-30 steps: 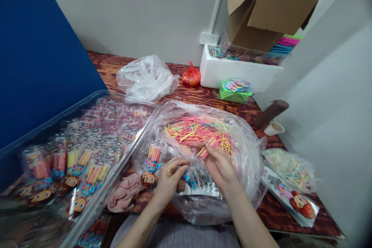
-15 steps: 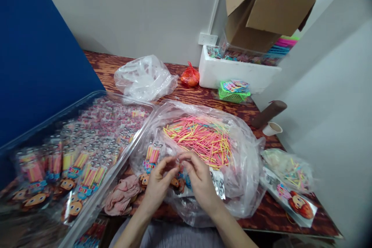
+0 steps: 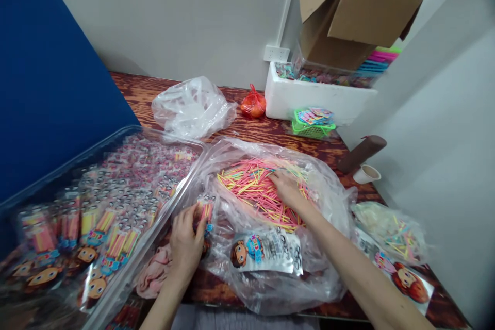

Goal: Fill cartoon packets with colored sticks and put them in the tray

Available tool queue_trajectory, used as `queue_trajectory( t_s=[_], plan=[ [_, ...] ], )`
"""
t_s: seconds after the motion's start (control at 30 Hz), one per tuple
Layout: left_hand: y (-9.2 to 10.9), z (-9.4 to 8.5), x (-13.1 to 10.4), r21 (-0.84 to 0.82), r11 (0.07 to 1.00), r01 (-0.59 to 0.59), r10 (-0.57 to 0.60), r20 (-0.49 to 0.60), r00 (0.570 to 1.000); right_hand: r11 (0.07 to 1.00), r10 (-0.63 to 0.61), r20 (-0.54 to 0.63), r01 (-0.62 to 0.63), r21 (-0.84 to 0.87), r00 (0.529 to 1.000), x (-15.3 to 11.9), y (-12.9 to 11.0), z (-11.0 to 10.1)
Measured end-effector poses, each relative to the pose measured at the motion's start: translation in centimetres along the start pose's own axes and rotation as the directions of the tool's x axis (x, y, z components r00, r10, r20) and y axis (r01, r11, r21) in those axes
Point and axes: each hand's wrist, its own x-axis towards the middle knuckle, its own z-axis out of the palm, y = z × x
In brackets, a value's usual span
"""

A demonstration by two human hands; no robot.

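My right hand (image 3: pixel 286 189) reaches into a heap of thin pink and yellow sticks (image 3: pixel 255 180) lying on a clear plastic bag. Its fingers are bent together with the tips among the sticks; what they pinch, if anything, is hidden. Over on the left, my left hand (image 3: pixel 185 240) has its thumb and fingers closed on a clear packet of sticks (image 3: pixel 207 209) with a cartoon print, at a small stack of such packets. Between the hands a silver packet (image 3: pixel 266 251) with a cartoon figure and black rings lies flat on the bag (image 3: pixel 320 263).
A clear tub (image 3: pixel 170 211) full of packets fills the left side. A pink cloth (image 3: pixel 154 273) lies beside it. Farther back are a crumpled bag (image 3: pixel 193 105), orange fruit (image 3: pixel 253 103), a green basket (image 3: pixel 312 126) and a white foam box (image 3: pixel 317 98). A paper cup (image 3: pixel 366 174) stands right.
My hands were together over the front of the bag. Now the left has moved left to the packet stack and the right has gone forward into the sticks, uncovering the silver packet.
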Motion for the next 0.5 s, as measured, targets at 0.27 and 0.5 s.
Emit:
queue_trajectory(
  t_s=[0.27,0.5],
  plan=[
    [-0.8,0.4,-0.1,0.053,0.998,-0.016,0.016,-0.001,1.000,0.970,-0.134,0.191,0.167,-0.174,0.972,-0.1,0.6,0.1],
    [-0.2,-0.3,-0.3,0.092,0.996,-0.012,0.008,0.040,0.999,0.978,-0.095,0.199,0.129,-0.165,0.975,-0.4,0.5,-0.7]
  ],
)
